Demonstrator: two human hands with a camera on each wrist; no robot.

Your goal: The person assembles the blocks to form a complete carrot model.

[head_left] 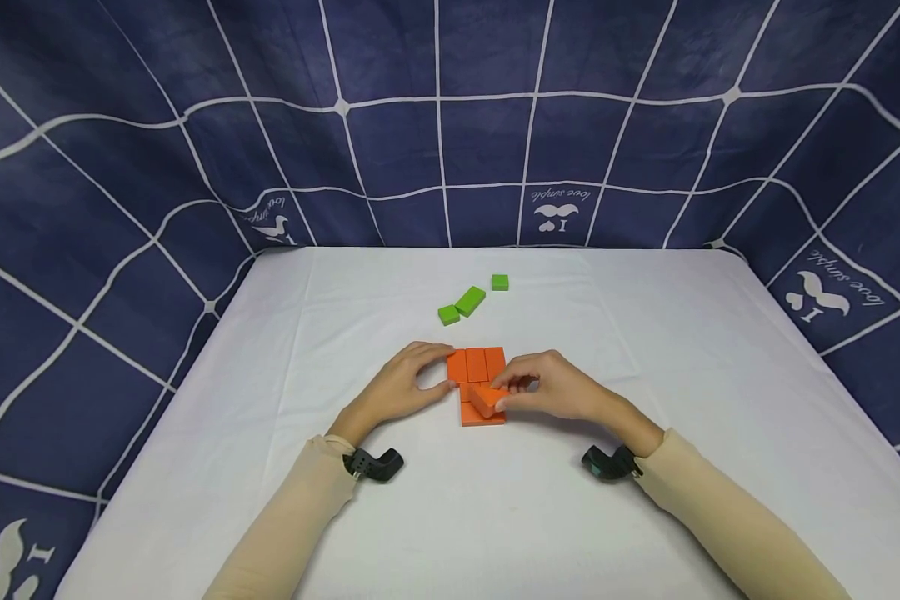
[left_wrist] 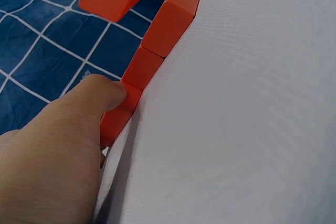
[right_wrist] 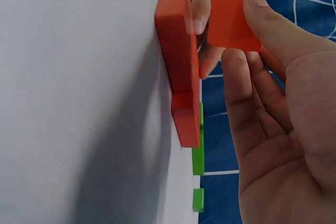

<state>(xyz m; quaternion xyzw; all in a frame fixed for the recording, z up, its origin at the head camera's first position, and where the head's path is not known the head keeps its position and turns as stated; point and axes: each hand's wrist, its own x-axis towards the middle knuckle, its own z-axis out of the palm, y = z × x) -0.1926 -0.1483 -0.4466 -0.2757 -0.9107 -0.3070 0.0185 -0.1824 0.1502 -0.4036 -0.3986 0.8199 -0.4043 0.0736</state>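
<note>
Several orange blocks lie flat against one another on the white table, with three side by side in the far row. My left hand is at their left side. Its thumb and a finger span the far-left block, the thumb touching the near end. Above the nearer blocks, my right hand pinches another orange block between thumb and fingers. This held block is raised and tilted, with a square face toward the right wrist camera. It hides part of the blocks below.
Beyond the orange blocks lie three green blocks: a small one, a longer one touching or nearly touching it, and a small one apart to the right. A blue cloth with white lines hangs behind the table.
</note>
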